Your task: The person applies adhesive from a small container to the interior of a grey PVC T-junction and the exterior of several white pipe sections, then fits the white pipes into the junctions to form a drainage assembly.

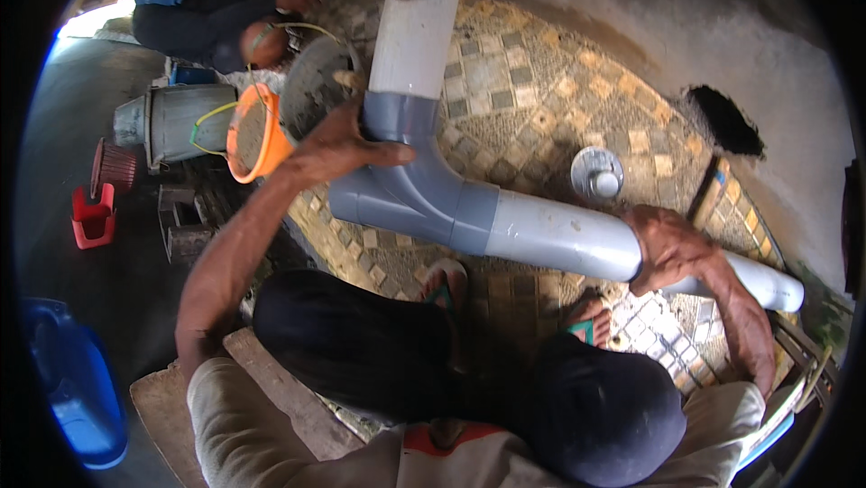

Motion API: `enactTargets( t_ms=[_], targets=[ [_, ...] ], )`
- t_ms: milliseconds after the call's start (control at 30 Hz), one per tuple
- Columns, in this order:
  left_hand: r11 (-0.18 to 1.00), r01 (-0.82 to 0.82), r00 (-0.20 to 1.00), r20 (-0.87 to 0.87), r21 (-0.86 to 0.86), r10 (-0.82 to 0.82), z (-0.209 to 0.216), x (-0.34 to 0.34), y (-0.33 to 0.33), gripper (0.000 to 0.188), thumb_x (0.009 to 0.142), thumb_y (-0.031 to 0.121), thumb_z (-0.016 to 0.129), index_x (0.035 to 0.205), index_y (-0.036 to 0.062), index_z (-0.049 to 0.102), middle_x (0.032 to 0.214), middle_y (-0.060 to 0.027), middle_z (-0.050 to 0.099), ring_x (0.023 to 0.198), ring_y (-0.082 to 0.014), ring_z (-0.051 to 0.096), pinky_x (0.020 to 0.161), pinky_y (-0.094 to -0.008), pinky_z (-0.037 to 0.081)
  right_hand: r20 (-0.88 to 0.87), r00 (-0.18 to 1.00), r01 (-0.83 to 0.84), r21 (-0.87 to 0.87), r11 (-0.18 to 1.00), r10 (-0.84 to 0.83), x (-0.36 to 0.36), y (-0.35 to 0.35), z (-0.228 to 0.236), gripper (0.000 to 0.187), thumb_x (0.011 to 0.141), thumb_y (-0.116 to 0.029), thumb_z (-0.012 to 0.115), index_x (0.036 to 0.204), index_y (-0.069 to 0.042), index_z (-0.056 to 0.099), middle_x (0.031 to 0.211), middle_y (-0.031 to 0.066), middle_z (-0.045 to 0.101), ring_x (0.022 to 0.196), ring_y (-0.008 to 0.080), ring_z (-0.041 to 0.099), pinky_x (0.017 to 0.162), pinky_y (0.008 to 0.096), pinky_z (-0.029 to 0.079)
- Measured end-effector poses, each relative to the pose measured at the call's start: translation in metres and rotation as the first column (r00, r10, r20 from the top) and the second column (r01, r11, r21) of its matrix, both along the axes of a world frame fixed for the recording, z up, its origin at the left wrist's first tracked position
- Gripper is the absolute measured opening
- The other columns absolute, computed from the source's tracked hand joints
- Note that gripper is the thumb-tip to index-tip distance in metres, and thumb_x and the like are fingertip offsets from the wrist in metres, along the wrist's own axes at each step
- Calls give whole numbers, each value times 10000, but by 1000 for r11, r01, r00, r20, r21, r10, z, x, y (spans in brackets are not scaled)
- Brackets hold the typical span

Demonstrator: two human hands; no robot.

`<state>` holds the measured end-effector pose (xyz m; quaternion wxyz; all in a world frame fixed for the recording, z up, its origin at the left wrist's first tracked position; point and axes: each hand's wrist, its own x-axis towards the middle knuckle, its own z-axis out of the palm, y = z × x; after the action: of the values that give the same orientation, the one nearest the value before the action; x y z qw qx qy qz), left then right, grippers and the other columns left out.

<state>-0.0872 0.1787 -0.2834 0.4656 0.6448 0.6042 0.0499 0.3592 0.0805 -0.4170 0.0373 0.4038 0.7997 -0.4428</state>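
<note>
A dark grey plastic pipe tee (410, 186) is held above the tiled floor in front of me. One light grey pipe (417, 41) rises from its upper mouth and ends in an open, slanted-looking rim. From its right mouth runs another light grey pipe (564, 234). My left hand (347, 150) grips the tee at the upper branch, thumb across the front, its other fingers mostly hidden behind. At the far end of the right-hand pipe, my right hand (669, 244) is wrapped around the rim. Beyond that hand lies a thinner pale pipe (767, 282), partly covered by my wrist.
A round tin (597, 174) stands on the tiles behind the pipe. At left are an orange bucket (248, 141) of grey mix, a dark bucket (316, 82) and a blue container (77, 389). Another person (212, 23) bends nearby. The wall has a dark hole (724, 118).
</note>
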Motion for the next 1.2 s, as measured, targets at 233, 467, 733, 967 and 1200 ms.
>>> enactTargets(
  t_ms=[233, 467, 733, 967, 1200],
  targets=[
    [977, 130, 962, 262, -171, -82, 22, -45, -17, 1283, 779, 641, 866, 1685, -10, 231, 1673, -202, 381, 1514, -308, 421, 1264, -463, 319, -135, 991, 1, -16, 1000, -3, 17, -9, 21, 939, 491, -240, 898, 1351, 7, 613, 1126, 249, 705, 1037, 428, 709, 940, 478, 582],
    [966, -106, 977, 158, -236, 146, 32, -64, -49, 1172, 829, 685, 802, 1649, -4, 328, 1576, -167, 493, 1454, -274, 486, 1212, -427, 381, -230, 970, 91, 19, 996, -84, 32, -16, 30, 947, 483, -248, 900, 1354, -5, 618, 1128, 239, 712, 1029, 422, 713, 939, 481, 585],
    [890, -399, 756, 471, -220, 455, 11, -48, -80, 659, 1106, 518, 497, 1525, 10, 474, 1407, -145, 631, 1246, -250, 667, 1088, -401, 527, -171, 972, 163, 6, 987, -160, 39, -33, 52, 916, 508, -278, 933, 1335, -11, 645, 1149, 206, 743, 1055, 374, 735, 968, 464, 614],
    [925, -282, 823, 432, -256, 370, 7, -35, -72, 641, 1098, 456, 499, 1558, 13, 436, 1410, -144, 606, 1295, -235, 618, 1111, -379, 486, -209, 960, 192, 10, 981, -186, 31, -28, 52, 804, 523, -200, 953, 1260, -27, 682, 1095, 178, 769, 990, 341, 769, 882, 446, 648],
    [920, -265, 846, 387, -289, 365, -4, -46, -60, 520, 1029, 342, 619, 1420, 10, 534, 1247, -98, 653, 1152, -178, 645, 1026, -356, 508, -190, 970, 146, -57, 988, -154, 15, -18, 48, 824, 531, -220, 980, 1274, -19, 684, 1063, 176, 769, 985, 344, 763, 897, 433, 639]
  ],
)
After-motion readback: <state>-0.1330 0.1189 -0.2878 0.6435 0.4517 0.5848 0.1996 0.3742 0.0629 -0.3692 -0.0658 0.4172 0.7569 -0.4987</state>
